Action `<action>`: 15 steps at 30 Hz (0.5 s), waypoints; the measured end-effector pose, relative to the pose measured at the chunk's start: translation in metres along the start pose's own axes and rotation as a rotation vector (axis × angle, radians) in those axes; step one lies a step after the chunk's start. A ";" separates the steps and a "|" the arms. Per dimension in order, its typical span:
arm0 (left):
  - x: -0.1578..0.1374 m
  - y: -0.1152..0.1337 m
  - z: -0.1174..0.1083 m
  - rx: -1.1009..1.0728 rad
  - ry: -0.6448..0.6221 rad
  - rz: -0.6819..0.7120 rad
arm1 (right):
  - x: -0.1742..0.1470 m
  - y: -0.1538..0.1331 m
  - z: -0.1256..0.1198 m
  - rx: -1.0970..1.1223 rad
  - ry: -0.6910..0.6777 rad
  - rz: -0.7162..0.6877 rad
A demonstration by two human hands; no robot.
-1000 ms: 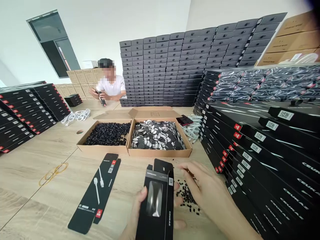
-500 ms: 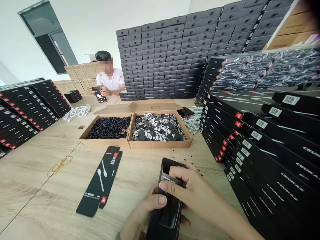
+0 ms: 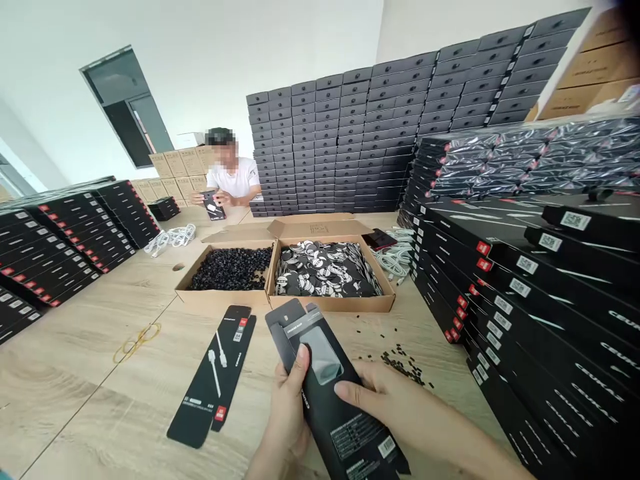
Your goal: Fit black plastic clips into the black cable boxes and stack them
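Note:
In front of me I hold a black cable box [image 3: 327,400] with a clear window, printed text and a barcode. Its hang-tab end points up and away to the left. My left hand [image 3: 291,400] grips the left edge, thumb on the front near the window. My right hand [image 3: 373,393] holds the right edge, its thumb lying below the window and its other fingers behind the box. To the left on the table lies a flat black cable box [image 3: 213,377] printed with white plugs.
Beyond my hands stand a carton of small black pieces [image 3: 225,298] and a carton of round black-and-white tags [image 3: 330,304]. Loose black pieces [image 3: 403,363] lie at right. Tall box stacks [image 3: 500,320] rise on the right. Yellow rubber bands [image 3: 137,342] lie left. A co-worker [image 3: 234,175] holds a box.
The box has turned and tilted, so its window and printed face now show. My right hand has moved from the top end down to the right edge. The view has shifted a little.

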State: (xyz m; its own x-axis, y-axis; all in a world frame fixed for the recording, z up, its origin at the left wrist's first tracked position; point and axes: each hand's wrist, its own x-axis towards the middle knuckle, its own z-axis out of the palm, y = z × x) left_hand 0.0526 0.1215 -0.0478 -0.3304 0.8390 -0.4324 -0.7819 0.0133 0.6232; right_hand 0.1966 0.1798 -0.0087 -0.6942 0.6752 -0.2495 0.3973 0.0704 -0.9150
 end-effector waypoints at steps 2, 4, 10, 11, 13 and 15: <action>0.002 -0.001 0.000 0.033 -0.011 0.040 | 0.002 -0.002 0.004 -0.075 0.052 -0.011; 0.004 -0.004 -0.002 0.107 -0.074 0.105 | 0.005 -0.004 0.007 -0.194 0.183 -0.023; 0.006 -0.012 -0.006 0.338 -0.111 0.197 | 0.008 -0.009 0.005 -0.340 0.316 -0.006; 0.005 -0.012 -0.006 0.342 -0.109 0.210 | 0.007 -0.010 0.004 -0.330 0.300 -0.011; 0.004 -0.010 -0.005 0.318 -0.139 0.227 | 0.003 -0.011 0.006 -0.327 0.264 -0.018; 0.003 -0.007 -0.004 0.246 -0.147 0.206 | -0.002 -0.012 0.009 -0.349 0.229 -0.011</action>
State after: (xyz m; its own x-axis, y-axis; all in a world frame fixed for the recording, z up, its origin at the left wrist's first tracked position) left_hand 0.0547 0.1216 -0.0559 -0.3745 0.9067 -0.1941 -0.5503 -0.0488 0.8335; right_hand 0.1878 0.1711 -0.0002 -0.5642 0.8158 -0.1272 0.5976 0.2971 -0.7448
